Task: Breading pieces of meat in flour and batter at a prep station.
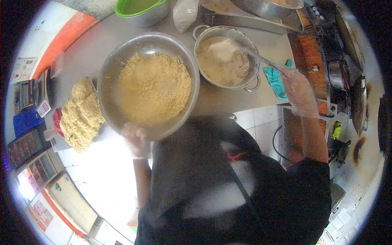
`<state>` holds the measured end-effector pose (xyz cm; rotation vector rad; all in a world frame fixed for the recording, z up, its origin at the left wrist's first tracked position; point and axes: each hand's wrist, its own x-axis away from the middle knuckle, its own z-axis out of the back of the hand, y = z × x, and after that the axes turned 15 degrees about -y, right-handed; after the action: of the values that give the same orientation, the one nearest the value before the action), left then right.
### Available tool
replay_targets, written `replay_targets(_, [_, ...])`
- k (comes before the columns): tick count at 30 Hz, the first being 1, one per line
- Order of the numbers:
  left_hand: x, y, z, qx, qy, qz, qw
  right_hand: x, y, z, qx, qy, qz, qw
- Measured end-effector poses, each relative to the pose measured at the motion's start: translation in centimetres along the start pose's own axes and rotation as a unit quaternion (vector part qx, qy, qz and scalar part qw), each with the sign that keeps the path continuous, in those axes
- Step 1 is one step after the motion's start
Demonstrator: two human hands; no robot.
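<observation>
My left hand (136,142), in a clear plastic glove, grips the near rim of a large metal bowl (107,88). Yellowish crumbs (156,85) fill much of the bowl, heaped toward its far and right sides. To the right stands a two-handled metal pot (253,79) with thick beige batter (211,73) and some lumpy pieces in it. My right hand (298,90), gloved too, holds the long metal handle (266,61) of a utensil that reaches into the pot. Its head is blurred, under or behind pale batter, so its kind cannot be told.
Crumb-coated pieces (82,116) lie piled left of the bowl, at the metal table's (81,49) edge. A teal cloth (275,81) is beside the pot. Farther back are a green colander (139,7) in a container, a plastic bag (185,13) and a metal tray (239,22). Stove equipment (338,73) lines the right.
</observation>
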<state>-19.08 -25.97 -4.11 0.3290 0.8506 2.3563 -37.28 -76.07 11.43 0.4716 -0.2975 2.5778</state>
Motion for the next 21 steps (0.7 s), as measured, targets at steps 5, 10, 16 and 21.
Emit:
replay_targets(5, [-2.7,1.6,2.0,0.084,0.059,-0.074,0.992,-0.7,1.3,-0.4,0.082,0.038,-0.062,0.994])
replay_targets(10, [-3.4,2.8,2.2,0.23,0.098,-0.024,0.968,1.4,-0.6,0.0,-0.068,-0.017,-0.04,0.997])
replay_targets(16, [-2.9,0.4,1.5,0.285,0.102,0.008,0.953,2.6,-0.5,-1.3,-0.098,-0.056,0.073,0.991])
replay_targets(21, [-4.1,1.9,1.5,0.303,0.109,-0.015,0.946,1.7,1.0,-2.2,-0.142,0.046,0.002,0.989])
